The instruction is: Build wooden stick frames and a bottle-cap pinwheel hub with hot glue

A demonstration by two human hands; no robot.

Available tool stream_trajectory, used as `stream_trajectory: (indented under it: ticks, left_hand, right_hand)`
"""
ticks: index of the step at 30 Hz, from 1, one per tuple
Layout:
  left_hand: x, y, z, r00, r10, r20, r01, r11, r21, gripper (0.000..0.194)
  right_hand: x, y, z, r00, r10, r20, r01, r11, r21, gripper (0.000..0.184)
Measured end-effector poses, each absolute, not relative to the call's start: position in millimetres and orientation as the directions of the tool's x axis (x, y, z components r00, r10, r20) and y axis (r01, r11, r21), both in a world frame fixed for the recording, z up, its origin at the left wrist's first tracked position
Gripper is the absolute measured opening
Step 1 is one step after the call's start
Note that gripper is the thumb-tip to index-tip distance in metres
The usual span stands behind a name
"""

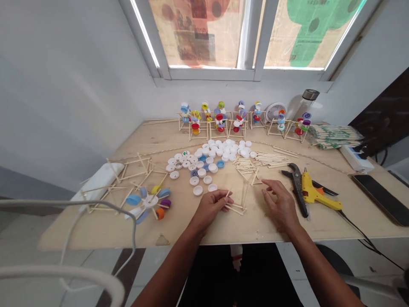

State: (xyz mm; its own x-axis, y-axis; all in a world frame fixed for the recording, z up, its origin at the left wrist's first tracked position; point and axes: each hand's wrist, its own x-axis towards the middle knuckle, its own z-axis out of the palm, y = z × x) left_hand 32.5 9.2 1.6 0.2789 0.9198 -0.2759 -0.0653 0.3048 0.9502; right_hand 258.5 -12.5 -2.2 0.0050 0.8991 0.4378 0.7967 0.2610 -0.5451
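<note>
Between the fingertips of my left hand [211,209] is a small frame of thin wooden sticks [235,209], pinched just above the table near its front edge. One of its sticks points up toward loose sticks lying behind. My right hand [281,204] hovers to the right of the frame, fingers apart and holding nothing. Loose wooden sticks [271,160] lie behind it. White bottle caps [228,149], with a few blue ones, are heaped beyond my left hand. A wheel of coloured caps on sticks [150,201] rests to the left.
Right of my right hand lie black-handled pliers [298,187] and a yellow glue gun [309,192] with its cord. A phone [381,198] and power strip [356,158] are further right. Stick frames [134,168] lie left; several cap-wheel models [220,123] line the back.
</note>
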Motion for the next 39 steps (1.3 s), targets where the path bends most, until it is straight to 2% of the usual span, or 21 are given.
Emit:
stream_trajectory:
  ticks: [4, 7, 10, 13, 19, 22, 25, 28, 33, 39]
  left_hand:
    - [31, 9, 2, 0.301, 0.913, -0.276, -0.068, 0.309, 0.949, 0.026]
    - [29, 8, 4, 0.313, 0.911, -0.269, -0.067, 0.304, 0.950, 0.026]
    - [26, 9, 6, 0.343, 0.902, -0.261, -0.069, 0.301, 0.951, 0.026]
    - [22, 12, 8, 0.360, 0.899, -0.252, -0.086, 0.300, 0.950, 0.026]
    - [21, 18, 14, 0.342, 0.917, -0.205, -0.078, 0.245, 0.966, 0.020]
    - [24, 18, 11, 0.296, 0.941, -0.166, 0.006, 0.171, 0.985, 0.018]
    - [25, 17, 4, 0.256, 0.961, -0.104, 0.145, 0.069, 0.987, 0.019]
    - [25, 14, -1, 0.234, 0.972, -0.028, 0.290, -0.042, 0.956, 0.021]
    - [26, 6, -1, 0.166, 0.974, 0.156, 0.486, -0.219, 0.846, 0.031]
    - [28, -4, -5, 0.189, 0.942, 0.278, 0.572, -0.336, 0.749, 0.031]
  right_hand:
    - [253, 9, 0, -0.153, 0.899, 0.410, 0.893, 0.304, -0.332, 0.033]
    - [250, 18, 3, -0.237, 0.899, 0.368, 0.926, 0.324, -0.194, 0.028]
    - [251, 22, 7, -0.279, 0.885, 0.373, 0.925, 0.353, -0.144, 0.022]
    - [254, 19, 14, -0.305, 0.857, 0.414, 0.908, 0.393, -0.143, 0.021]
    - [251, -5, 28, -0.259, 0.834, 0.487, 0.876, 0.415, -0.245, 0.020]
    - [245, -18, 25, -0.172, 0.869, 0.465, 0.839, 0.377, -0.394, 0.020]
    - [238, -29, 17, -0.077, 0.924, 0.375, 0.768, 0.295, -0.569, 0.019]
    - [232, -35, 8, -0.008, 0.953, 0.302, 0.703, 0.220, -0.676, 0.019]
    - [226, -40, 0, 0.033, 0.969, 0.244, 0.628, 0.170, -0.759, 0.019]
    - [223, -44, -6, 0.050, 0.984, 0.169, 0.604, 0.105, -0.790, 0.021]
